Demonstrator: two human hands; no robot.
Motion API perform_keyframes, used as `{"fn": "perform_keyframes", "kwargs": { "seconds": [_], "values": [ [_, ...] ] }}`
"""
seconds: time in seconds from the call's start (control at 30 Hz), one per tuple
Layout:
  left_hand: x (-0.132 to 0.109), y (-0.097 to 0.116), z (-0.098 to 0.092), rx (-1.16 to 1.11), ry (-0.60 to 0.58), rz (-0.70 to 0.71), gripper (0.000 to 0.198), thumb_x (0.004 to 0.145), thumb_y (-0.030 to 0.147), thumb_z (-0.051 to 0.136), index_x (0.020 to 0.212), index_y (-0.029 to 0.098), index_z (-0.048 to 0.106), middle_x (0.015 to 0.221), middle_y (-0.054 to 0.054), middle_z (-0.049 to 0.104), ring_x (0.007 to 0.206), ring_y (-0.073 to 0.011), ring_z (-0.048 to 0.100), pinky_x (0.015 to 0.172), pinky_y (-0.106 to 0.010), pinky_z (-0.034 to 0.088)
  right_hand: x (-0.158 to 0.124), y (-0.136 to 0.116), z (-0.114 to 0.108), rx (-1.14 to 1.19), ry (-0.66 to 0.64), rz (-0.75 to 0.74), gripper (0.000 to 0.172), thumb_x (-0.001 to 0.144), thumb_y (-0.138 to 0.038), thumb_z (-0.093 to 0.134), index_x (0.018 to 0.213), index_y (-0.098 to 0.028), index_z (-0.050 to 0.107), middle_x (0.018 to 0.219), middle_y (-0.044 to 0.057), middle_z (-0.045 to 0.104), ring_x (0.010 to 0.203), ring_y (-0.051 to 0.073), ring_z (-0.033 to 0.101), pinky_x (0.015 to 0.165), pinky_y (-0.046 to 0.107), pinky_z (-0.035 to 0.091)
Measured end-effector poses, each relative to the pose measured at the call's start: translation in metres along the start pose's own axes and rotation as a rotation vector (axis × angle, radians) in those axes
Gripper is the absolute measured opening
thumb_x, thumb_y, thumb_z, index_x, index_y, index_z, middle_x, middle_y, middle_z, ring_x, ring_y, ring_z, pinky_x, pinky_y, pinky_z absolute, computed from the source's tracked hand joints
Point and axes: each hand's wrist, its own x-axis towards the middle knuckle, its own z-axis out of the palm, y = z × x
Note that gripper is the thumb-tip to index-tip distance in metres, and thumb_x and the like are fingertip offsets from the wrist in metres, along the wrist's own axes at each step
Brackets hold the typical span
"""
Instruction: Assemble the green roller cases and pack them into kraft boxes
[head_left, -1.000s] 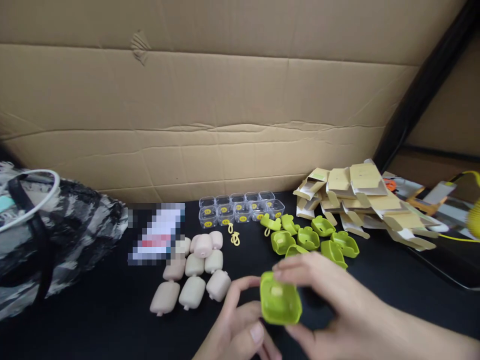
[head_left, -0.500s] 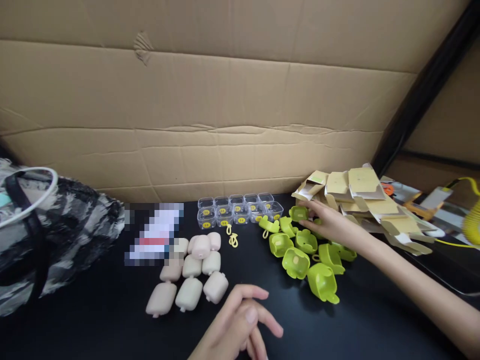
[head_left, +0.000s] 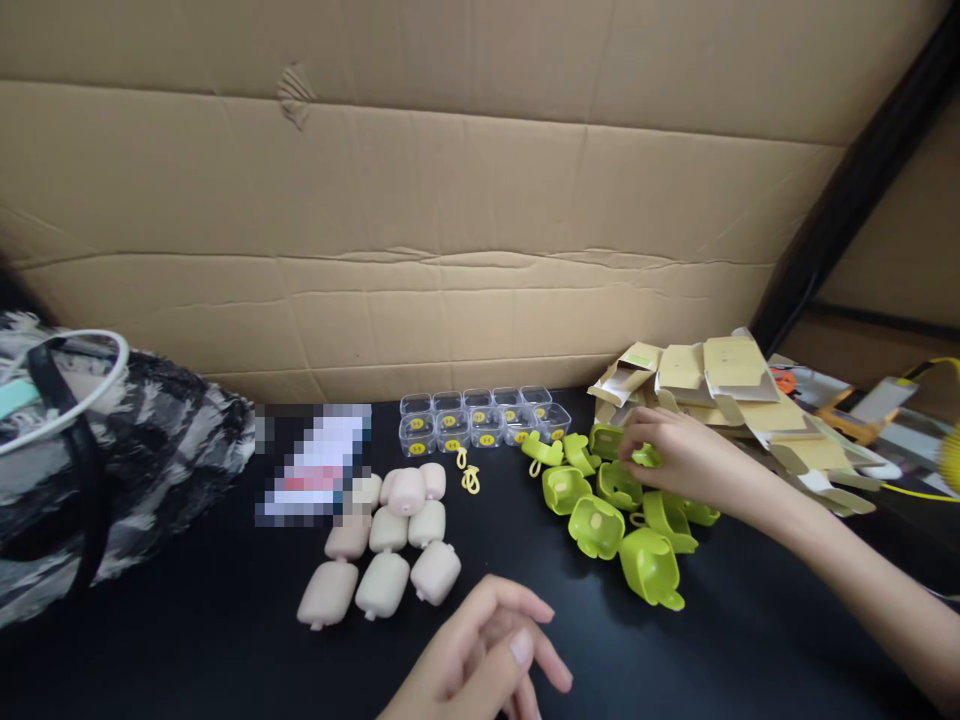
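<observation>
My right hand [head_left: 679, 458] reaches out over a cluster of lime-green plastic shells [head_left: 604, 505] on the black table [head_left: 187, 640]. Its fingers are curled round one green shell [head_left: 646, 456] at the back of the cluster. My left hand [head_left: 484, 655] hovers low near the front edge, fingers loosely apart and holding nothing. Left of it lie several beige rounded pieces [head_left: 382, 555]. A row of small clear boxes with yellow stickers [head_left: 484, 418] stands at the back, with a small yellow loop [head_left: 469, 477] in front of it.
A heap of flat brown card cartons [head_left: 735, 400] lies at the back right. A black-and-white patterned bag [head_left: 105, 470] sits at the left. A cardboard wall [head_left: 450, 220] closes the back. A blurred-out card [head_left: 319, 465] lies by the beige pieces.
One second ago both hands held a green shell near the front. The shell now lies in the cluster; my right hand reached to the back and closed on another shell, and the left stayed low.
</observation>
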Motion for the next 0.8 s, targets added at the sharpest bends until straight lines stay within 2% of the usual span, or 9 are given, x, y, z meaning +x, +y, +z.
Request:
{"fn": "perform_keyframes", "kwargs": {
  "seconds": [0.17, 0.3, 0.37, 0.47, 0.5, 0.57, 0.67, 0.73, 0.8],
  "values": [
    [0.0, -0.002, 0.0, -0.023, 0.004, 0.004, 0.044, 0.075, 0.059, 0.063, 0.094, 0.019, 0.061, 0.082, 0.0, 0.067, 0.052, -0.0052, 0.056, 0.054, -0.021, 0.04, 0.0, -0.006, -0.014, 0.092, 0.121, 0.098, 0.004, 0.068, -0.019, 0.056, 0.067, -0.022, 0.057, 0.072, 0.002, 0.065, 0.067, 0.02, 0.062, 0.062, 0.032, 0.047],
    [0.0, -0.007, -0.002, -0.057, -0.012, 0.041, 0.039, 0.078, 0.054, 0.064, 0.1, 0.022, 0.062, 0.098, -0.004, 0.068, 0.056, -0.0066, 0.06, 0.056, -0.023, 0.044, -0.008, -0.033, -0.017, 0.272, 0.227, 0.105, 0.01, 0.074, -0.023, 0.054, 0.068, -0.023, 0.047, 0.081, 0.003, 0.069, 0.081, 0.021, 0.067, 0.067, 0.03, 0.05],
    [0.001, -0.01, -0.003, -0.081, -0.017, 0.075, 0.047, 0.076, 0.05, 0.069, 0.115, 0.027, 0.059, 0.115, -0.008, 0.065, 0.068, -0.0102, 0.064, 0.063, -0.026, 0.048, -0.014, -0.055, -0.01, 0.458, 0.193, 0.081, 0.012, 0.076, -0.022, 0.054, 0.068, -0.024, 0.045, 0.077, 0.002, 0.069, 0.079, 0.019, 0.067, 0.065, 0.028, 0.05],
    [0.0, -0.013, -0.005, -0.124, -0.036, 0.119, 0.076, 0.066, 0.045, 0.079, 0.133, 0.032, 0.046, 0.128, -0.007, 0.06, 0.095, -0.017, 0.062, 0.081, -0.031, 0.048, -0.024, -0.089, 0.003, 0.652, 0.039, 0.087, 0.013, 0.077, -0.019, 0.054, 0.067, -0.023, 0.047, 0.071, 0.0, 0.068, 0.066, 0.015, 0.064, 0.06, 0.025, 0.05],
    [0.0, -0.013, -0.005, -0.134, -0.047, 0.118, 0.079, 0.066, 0.045, 0.08, 0.135, 0.032, 0.044, 0.129, -0.006, 0.059, 0.102, -0.0183, 0.06, 0.086, -0.032, 0.046, -0.028, -0.098, 0.007, 0.691, -0.009, 0.085, 0.013, 0.078, -0.019, 0.054, 0.067, -0.022, 0.047, 0.07, 0.0, 0.068, 0.064, 0.014, 0.064, 0.059, 0.024, 0.05],
    [0.0, -0.012, -0.005, -0.15, -0.053, 0.096, 0.071, 0.07, 0.043, 0.078, 0.133, 0.032, 0.047, 0.13, -0.005, 0.06, 0.109, -0.0194, 0.058, 0.091, -0.032, 0.043, -0.034, -0.111, 0.011, 0.746, -0.084, 0.064, 0.013, 0.08, -0.018, 0.055, 0.069, -0.021, 0.049, 0.071, -0.001, 0.068, 0.066, 0.013, 0.064, 0.061, 0.023, 0.05],
    [-0.001, -0.008, -0.003, -0.196, -0.019, 0.069, 0.053, 0.076, 0.041, 0.073, 0.125, 0.03, 0.054, 0.12, -0.004, 0.065, 0.105, -0.02, 0.061, 0.086, -0.032, 0.047, -0.039, -0.113, 0.009, 0.748, -0.125, -0.005, 0.011, 0.082, -0.019, 0.056, 0.071, -0.02, 0.052, 0.071, -0.002, 0.067, 0.066, 0.012, 0.064, 0.062, 0.021, 0.05],
    [-0.001, -0.008, -0.002, -0.232, -0.011, 0.079, 0.045, 0.075, 0.039, 0.074, 0.116, 0.028, 0.058, 0.108, -0.004, 0.069, 0.096, -0.0198, 0.065, 0.08, -0.032, 0.049, -0.033, -0.108, 0.003, 0.697, -0.099, -0.035, 0.012, 0.085, -0.023, 0.055, 0.074, -0.02, 0.055, 0.069, -0.002, 0.066, 0.063, 0.012, 0.062, 0.059, 0.021, 0.049],
    [0.0, -0.009, -0.001, -0.254, -0.035, 0.108, 0.04, 0.072, 0.037, 0.077, 0.107, 0.025, 0.061, 0.103, -0.003, 0.07, 0.087, -0.0175, 0.066, 0.078, -0.031, 0.049, -0.018, -0.103, -0.001, 0.551, -0.034, -0.077, 0.014, 0.09, -0.024, 0.05, 0.079, -0.019, 0.058, 0.072, 0.0, 0.067, 0.065, 0.012, 0.062, 0.062, 0.023, 0.05]
  ]
}}
